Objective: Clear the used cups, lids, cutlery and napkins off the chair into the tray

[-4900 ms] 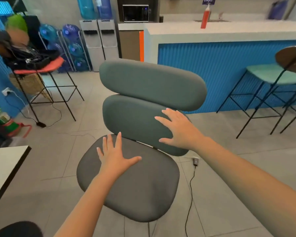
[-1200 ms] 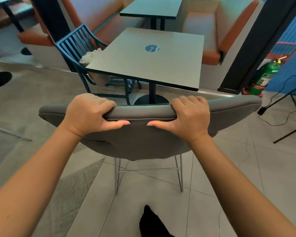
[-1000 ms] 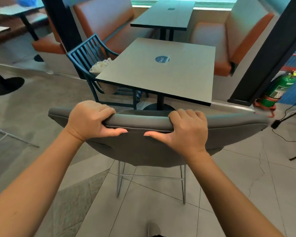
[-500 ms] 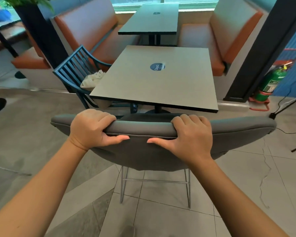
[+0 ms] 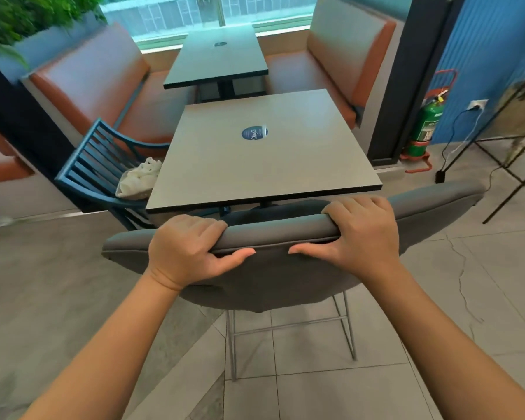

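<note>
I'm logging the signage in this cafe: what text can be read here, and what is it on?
"ClayG": on the round blue sticker on the near table.
Round sticker on the far table: too small to read.
Label on the green fire extinguisher: too blurred to read.

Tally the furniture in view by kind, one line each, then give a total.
Tables: 2, the near table and the far table.
Chairs: 2, the grey chair, held by the left hand and right hand, and the blue slatted chair.
Booth benches: 2, the left bench and the right bench.
Total: 6
</note>
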Demonstrator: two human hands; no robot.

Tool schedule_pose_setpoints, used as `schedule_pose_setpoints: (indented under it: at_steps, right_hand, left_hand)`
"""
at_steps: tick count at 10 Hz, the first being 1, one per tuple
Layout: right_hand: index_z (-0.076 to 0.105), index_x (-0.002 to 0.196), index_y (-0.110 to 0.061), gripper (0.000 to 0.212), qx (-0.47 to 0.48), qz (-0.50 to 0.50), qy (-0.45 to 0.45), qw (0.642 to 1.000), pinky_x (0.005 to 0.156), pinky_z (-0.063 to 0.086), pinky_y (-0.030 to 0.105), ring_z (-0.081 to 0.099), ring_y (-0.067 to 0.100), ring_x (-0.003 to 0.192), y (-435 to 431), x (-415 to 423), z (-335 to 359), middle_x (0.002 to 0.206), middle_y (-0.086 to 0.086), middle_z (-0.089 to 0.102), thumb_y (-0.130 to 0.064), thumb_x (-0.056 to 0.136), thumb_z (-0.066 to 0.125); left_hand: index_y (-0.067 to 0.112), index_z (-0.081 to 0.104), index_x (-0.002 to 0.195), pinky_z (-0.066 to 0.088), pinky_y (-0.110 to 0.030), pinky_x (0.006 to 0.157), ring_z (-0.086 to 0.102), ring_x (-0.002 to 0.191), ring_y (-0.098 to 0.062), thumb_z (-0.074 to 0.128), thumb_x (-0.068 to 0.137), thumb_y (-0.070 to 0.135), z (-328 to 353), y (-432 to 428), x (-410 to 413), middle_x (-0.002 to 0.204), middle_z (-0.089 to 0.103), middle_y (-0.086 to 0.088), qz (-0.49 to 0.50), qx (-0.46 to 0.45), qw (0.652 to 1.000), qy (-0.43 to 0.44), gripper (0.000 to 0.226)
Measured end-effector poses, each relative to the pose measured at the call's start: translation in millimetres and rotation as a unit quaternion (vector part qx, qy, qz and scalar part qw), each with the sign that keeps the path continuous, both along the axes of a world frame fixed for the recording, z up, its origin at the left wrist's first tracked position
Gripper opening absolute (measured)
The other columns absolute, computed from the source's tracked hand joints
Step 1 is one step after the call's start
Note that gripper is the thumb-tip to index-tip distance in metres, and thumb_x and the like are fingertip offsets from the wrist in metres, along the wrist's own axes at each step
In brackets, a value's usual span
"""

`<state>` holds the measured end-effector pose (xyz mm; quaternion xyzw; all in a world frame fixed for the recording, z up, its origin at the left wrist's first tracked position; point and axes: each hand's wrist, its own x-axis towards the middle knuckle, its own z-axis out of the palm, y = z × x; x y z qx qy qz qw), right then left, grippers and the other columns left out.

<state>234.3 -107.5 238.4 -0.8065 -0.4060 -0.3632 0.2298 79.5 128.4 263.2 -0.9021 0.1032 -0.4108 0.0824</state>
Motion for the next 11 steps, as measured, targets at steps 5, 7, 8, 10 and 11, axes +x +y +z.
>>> schedule_pose_setpoints:
  at_steps: [5, 7, 8, 10, 11]
  right_hand:
    - [0.060, 0.080, -0.022, 0.080, -0.124, -0.019, 0.100, 0.987, 0.079, 0.041, 0.034, 0.055, 0.016, 0.076, -7, -12, 24, 0.077, -0.005, 0.060, -0.096, 0.065, 0.033]
    - [0.041, 0.087, -0.029, 0.069, -0.273, 0.005, 0.170, 0.947, 0.078, 0.036, 0.031, 0.043, 0.011, 0.081, -7, -7, 49, 0.093, -0.005, 0.058, -0.093, 0.064, 0.035]
    - [0.046, 0.093, -0.026, 0.062, -0.374, 0.017, 0.228, 0.899, 0.072, 0.037, 0.030, 0.047, 0.014, 0.083, 1, -8, 73, 0.094, -0.003, 0.057, -0.083, 0.069, 0.053]
    - [0.065, 0.116, -0.013, 0.042, -0.507, 0.055, 0.389, 0.767, 0.090, 0.045, 0.035, 0.058, 0.019, 0.094, 22, 17, 148, 0.105, 0.004, 0.069, -0.047, 0.092, 0.059]
    - [0.065, 0.116, -0.010, 0.030, -0.494, 0.041, 0.376, 0.783, 0.097, 0.048, 0.038, 0.067, 0.021, 0.097, 35, 34, 200, 0.108, 0.009, 0.073, -0.031, 0.098, 0.054]
  left_hand:
    - [0.017, 0.064, 0.061, 0.034, -0.020, 0.047, 0.053, 0.047, -0.013, 0.047, 0.085, 0.059, 16, -13, -2, 0.052, 0.057, 0.006, 0.091, -0.161, 0.977, 0.102, 0.051]
    - [0.027, 0.055, 0.062, 0.029, -0.017, 0.051, 0.050, 0.057, -0.004, 0.045, 0.084, 0.066, 27, -13, 11, 0.060, 0.055, 0.013, 0.147, -0.225, 0.933, 0.239, 0.046]
    - [0.024, 0.055, 0.062, 0.033, -0.023, 0.054, 0.051, 0.060, -0.008, 0.050, 0.085, 0.066, 50, -12, 33, 0.061, 0.056, 0.008, 0.203, -0.221, 0.866, 0.400, 0.048]
    - [0.011, 0.070, 0.079, 0.052, -0.033, 0.083, 0.071, 0.062, -0.014, 0.060, 0.087, 0.054, 121, -17, 78, 0.068, 0.075, -0.001, 0.231, -0.198, 0.756, 0.580, 0.044]
    - [0.013, 0.066, 0.073, 0.049, -0.027, 0.073, 0.068, 0.058, -0.013, 0.058, 0.088, 0.053, 178, -19, 104, 0.065, 0.072, 0.000, 0.224, -0.175, 0.792, 0.541, 0.044]
